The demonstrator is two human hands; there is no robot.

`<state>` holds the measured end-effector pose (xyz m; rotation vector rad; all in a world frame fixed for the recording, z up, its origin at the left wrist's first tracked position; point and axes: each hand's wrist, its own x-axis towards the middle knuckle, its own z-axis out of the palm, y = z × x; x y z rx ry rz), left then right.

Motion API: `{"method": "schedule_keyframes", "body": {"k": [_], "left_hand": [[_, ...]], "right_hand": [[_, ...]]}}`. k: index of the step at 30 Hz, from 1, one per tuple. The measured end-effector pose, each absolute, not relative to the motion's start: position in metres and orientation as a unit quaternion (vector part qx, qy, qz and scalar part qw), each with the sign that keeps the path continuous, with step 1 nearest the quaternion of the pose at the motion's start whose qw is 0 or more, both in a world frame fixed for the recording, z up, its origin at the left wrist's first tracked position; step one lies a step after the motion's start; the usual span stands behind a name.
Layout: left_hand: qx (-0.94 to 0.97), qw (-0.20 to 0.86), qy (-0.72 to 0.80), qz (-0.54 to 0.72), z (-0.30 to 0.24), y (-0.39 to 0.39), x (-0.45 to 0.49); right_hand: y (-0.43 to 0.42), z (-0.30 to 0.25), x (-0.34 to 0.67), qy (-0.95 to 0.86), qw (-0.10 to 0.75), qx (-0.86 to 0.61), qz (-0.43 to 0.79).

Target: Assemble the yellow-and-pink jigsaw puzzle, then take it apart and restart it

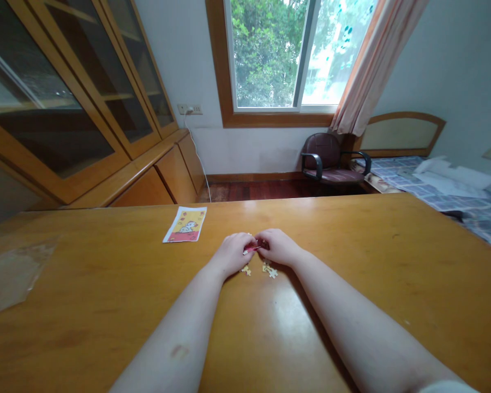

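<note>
My left hand (235, 254) and my right hand (277, 246) meet over the middle of the wooden table, fingertips close together. Red and pink jigsaw puzzle pieces (250, 249) are pinched in the closed fingers of my left hand. The right hand's fingers are curled closed at the same pieces, gripping their right end. Several loose pale yellow jigsaw pieces (272, 272) lie on the tabletop just below the right hand. A few more yellowish pieces (246, 269) lie by the left hand, partly covered by it. What the palms hide cannot be made out.
A picture card (187, 224) with a white cartoon animal on yellow and red lies left of my hands. A clear plastic bag (14, 273) rests at the table's left side (106, 262). Beyond the far edge stand a glass-doored cabinet (147, 164), an armchair (329, 158) and a bed (405, 169).
</note>
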<state>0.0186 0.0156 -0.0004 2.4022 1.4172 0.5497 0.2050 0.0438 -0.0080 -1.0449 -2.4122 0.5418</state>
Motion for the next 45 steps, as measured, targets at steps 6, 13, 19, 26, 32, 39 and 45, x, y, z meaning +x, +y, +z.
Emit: {"method": "schedule_keyframes", "body": {"k": [6, 13, 19, 26, 32, 39, 45], "left_hand": [[0.833, 0.159, 0.490, 0.202, -0.002, 0.017, 0.018], [0.807, 0.092, 0.548, 0.197, -0.004, 0.016, 0.017], [0.782, 0.083, 0.593, 0.174, 0.001, 0.015, 0.016], [0.766, 0.095, 0.618, 0.147, 0.009, 0.015, 0.018], [0.763, 0.126, 0.615, 0.154, 0.006, 0.016, 0.019], [0.764, 0.123, 0.614, 0.153, 0.000, 0.018, 0.018], [0.784, 0.104, 0.591, 0.161, 0.001, 0.016, 0.018]], "right_hand": [[0.048, -0.014, 0.206, -0.861, 0.242, -0.391, 0.218], [0.048, -0.013, 0.206, -0.879, 0.245, -0.372, 0.170], [0.045, -0.005, 0.206, -0.865, 0.215, -0.435, 0.125], [0.038, 0.006, 0.205, -0.839, 0.108, -0.529, 0.072], [0.040, 0.003, 0.203, -0.834, 0.098, -0.535, 0.094], [0.049, 0.004, 0.221, -0.863, 0.140, -0.417, 0.248], [0.054, -0.004, 0.225, -0.842, 0.153, -0.421, 0.302]]}}
